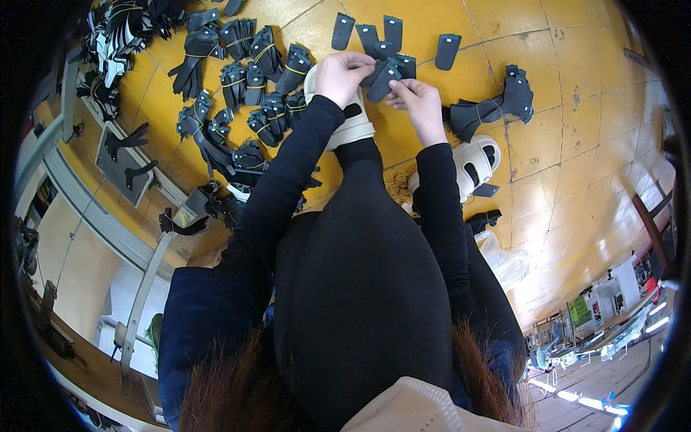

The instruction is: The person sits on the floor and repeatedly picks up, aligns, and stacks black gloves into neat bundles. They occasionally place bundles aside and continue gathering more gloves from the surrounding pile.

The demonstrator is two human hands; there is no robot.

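Note:
My left hand (344,78) is bent with thumb and fingers pinched at the edge of some dark tapered flat pieces. From the right, my right hand (417,104) has its thumb and forefinger closed on the edge of a dark flat piece (384,85) with a small pale tag at its top. Overlapping pieces lie between the hands, so I cannot tell exactly which one the left fingers grip. Just beyond, similar loose pieces (393,33) lie on the yellow floor, and a single piece (447,52) lies farther right.
Bundles of dark pieces (266,54) tied with yellow bands cover the floor at left. A larger tied bundle (493,104) lies at right. My feet wear cream clogs (475,165). A clear plastic bag (502,263) lies at right; a metal frame (97,209) stands at left.

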